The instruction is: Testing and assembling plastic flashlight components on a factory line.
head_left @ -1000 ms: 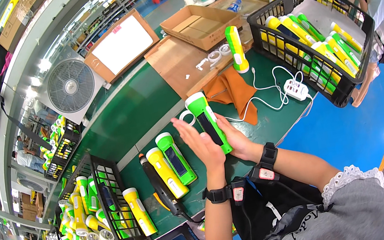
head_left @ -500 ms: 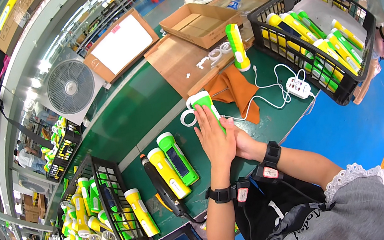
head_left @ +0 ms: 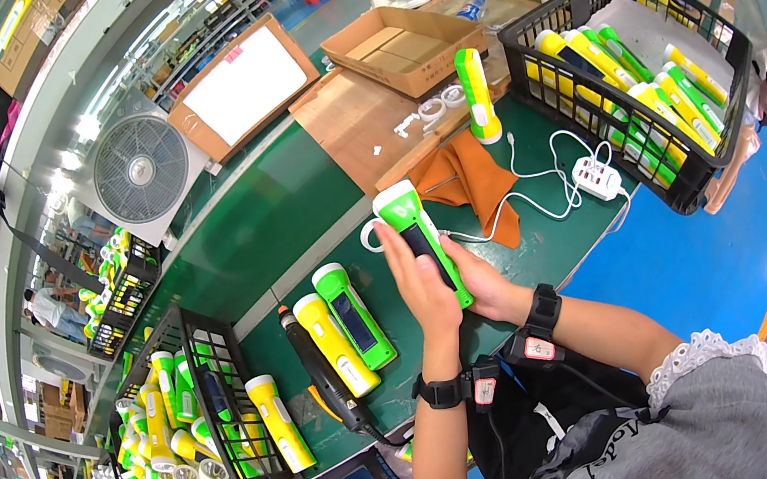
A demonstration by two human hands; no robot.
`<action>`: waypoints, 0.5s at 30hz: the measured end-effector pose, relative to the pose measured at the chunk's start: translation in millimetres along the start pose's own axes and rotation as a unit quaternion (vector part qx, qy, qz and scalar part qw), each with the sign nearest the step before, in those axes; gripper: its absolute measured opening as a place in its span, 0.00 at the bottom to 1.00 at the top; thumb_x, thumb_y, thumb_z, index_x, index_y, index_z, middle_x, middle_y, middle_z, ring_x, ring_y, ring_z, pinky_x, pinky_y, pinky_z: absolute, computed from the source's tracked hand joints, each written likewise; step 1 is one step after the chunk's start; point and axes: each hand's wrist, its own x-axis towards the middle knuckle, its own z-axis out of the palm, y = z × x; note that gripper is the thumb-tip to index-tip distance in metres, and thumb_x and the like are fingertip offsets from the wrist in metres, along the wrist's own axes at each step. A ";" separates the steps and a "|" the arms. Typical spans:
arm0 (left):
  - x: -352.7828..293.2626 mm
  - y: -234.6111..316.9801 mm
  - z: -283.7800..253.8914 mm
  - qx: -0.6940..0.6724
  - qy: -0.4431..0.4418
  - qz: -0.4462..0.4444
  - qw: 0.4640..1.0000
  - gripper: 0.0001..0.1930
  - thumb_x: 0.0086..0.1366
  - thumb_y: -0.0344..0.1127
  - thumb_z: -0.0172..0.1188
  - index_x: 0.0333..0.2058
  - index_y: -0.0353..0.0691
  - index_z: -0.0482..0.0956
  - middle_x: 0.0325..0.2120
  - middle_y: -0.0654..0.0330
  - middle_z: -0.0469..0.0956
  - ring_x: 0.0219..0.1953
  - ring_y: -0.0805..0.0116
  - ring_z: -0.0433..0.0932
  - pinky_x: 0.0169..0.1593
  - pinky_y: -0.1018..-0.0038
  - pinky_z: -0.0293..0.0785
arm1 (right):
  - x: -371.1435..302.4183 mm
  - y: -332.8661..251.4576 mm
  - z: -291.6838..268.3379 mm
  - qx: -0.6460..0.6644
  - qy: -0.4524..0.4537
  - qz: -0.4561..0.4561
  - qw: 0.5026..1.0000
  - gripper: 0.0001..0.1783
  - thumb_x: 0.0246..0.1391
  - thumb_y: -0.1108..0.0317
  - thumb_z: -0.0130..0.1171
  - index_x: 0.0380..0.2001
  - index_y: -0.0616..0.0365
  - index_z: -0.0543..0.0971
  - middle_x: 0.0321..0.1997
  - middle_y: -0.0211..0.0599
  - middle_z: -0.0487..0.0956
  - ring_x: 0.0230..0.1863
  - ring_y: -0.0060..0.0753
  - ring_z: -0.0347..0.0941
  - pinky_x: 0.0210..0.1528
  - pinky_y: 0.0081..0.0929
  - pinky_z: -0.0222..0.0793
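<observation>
Between my two hands is a green flashlight [head_left: 423, 238] with a white head and a dark panel along its body, its head pointing away from me. My left hand [head_left: 419, 284] presses its left side with straight fingers held together. Along the right side lies my right hand [head_left: 486, 281], its fingers partly hidden behind the flashlight. A white ring [head_left: 366, 236] shows just left of the head. To the left on the green bench lie another green flashlight [head_left: 354, 317], a yellow flashlight [head_left: 336, 344] and a black electric screwdriver [head_left: 320, 372].
Black crates of flashlights stand at left [head_left: 252, 434] and right [head_left: 575, 111]. One more yellow flashlight [head_left: 281, 424] leans by the left crate. An upright flashlight [head_left: 477, 97], an orange cloth [head_left: 465, 183], a white power strip [head_left: 597, 178] and a cardboard tray [head_left: 402, 48] are beyond my hands.
The flashlight has turned between my palms, so its dark panel now faces up. My left hand has shifted from on top of it to its left side.
</observation>
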 end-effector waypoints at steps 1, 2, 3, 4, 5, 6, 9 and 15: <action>0.7 0.9 -0.7 -0.041 0.052 -0.003 0.998 0.31 0.64 0.48 0.32 0.59 0.32 0.47 0.61 0.48 0.43 0.64 0.54 0.43 0.62 0.63 0.40 | -2.1 -2.4 7.3 0.011 0.020 -0.007 1.000 0.24 0.60 0.51 0.36 0.50 0.58 0.66 0.42 0.33 0.74 0.40 0.24 0.71 0.43 0.24 0.68; 1.4 2.2 -0.7 -0.083 0.103 -0.006 0.991 0.31 0.64 0.49 0.29 0.59 0.33 0.48 0.61 0.48 0.44 0.63 0.55 0.43 0.62 0.66 0.40 | -1.3 -2.8 4.0 0.012 0.021 -0.008 1.000 0.24 0.60 0.51 0.36 0.50 0.58 0.66 0.42 0.33 0.74 0.40 0.24 0.71 0.43 0.24 0.68; 1.5 4.2 -0.1 -0.091 0.139 -0.021 0.986 0.30 0.65 0.50 0.25 0.59 0.34 0.49 0.61 0.50 0.46 0.63 0.57 0.46 0.62 0.68 0.39 | -1.4 -3.8 1.1 -0.011 0.002 -0.005 1.000 0.25 0.60 0.50 0.35 0.49 0.57 0.66 0.40 0.35 0.74 0.37 0.24 0.72 0.41 0.24 0.68; 1.3 3.5 -0.4 -0.091 0.138 -0.021 0.986 0.30 0.65 0.50 0.25 0.59 0.34 0.49 0.61 0.50 0.46 0.63 0.57 0.46 0.62 0.68 0.39 | -1.5 -4.8 -0.4 -0.034 -0.016 -0.002 0.999 0.25 0.60 0.49 0.33 0.49 0.56 0.66 0.38 0.36 0.75 0.34 0.25 0.72 0.38 0.24 0.69; 1.0 1.9 -1.2 -0.124 0.155 -0.043 0.979 0.30 0.65 0.50 0.24 0.59 0.35 0.49 0.61 0.50 0.46 0.63 0.58 0.46 0.62 0.68 0.40 | -1.5 -4.9 -0.2 -0.033 -0.015 -0.002 0.999 0.25 0.60 0.49 0.33 0.49 0.56 0.66 0.38 0.36 0.75 0.34 0.25 0.72 0.38 0.24 0.69; 0.5 -0.1 -1.9 -0.156 0.173 -0.066 0.970 0.30 0.65 0.50 0.24 0.59 0.36 0.49 0.61 0.51 0.47 0.63 0.58 0.47 0.62 0.68 0.41 | -3.2 -6.8 6.0 -0.031 -0.008 -0.005 0.999 0.25 0.60 0.49 0.32 0.47 0.56 0.67 0.35 0.37 0.75 0.31 0.25 0.72 0.36 0.23 0.69; -0.1 -3.1 -0.7 -0.180 0.173 -0.087 0.964 0.30 0.65 0.49 0.22 0.59 0.36 0.50 0.61 0.52 0.48 0.62 0.59 0.49 0.62 0.69 0.41 | -4.5 -8.7 9.0 -0.032 0.003 -0.008 0.999 0.24 0.61 0.49 0.30 0.45 0.55 0.68 0.33 0.37 0.75 0.30 0.25 0.71 0.35 0.22 0.69; 0.1 1.8 1.3 -0.209 0.176 -0.111 0.956 0.29 0.66 0.50 0.22 0.59 0.38 0.51 0.59 0.52 0.53 0.61 0.59 0.52 0.61 0.67 0.43 | -9.0 -11.3 12.9 -0.049 0.037 -0.040 0.997 0.24 0.61 0.50 0.29 0.47 0.53 0.67 0.35 0.36 0.75 0.33 0.22 0.70 0.37 0.20 0.66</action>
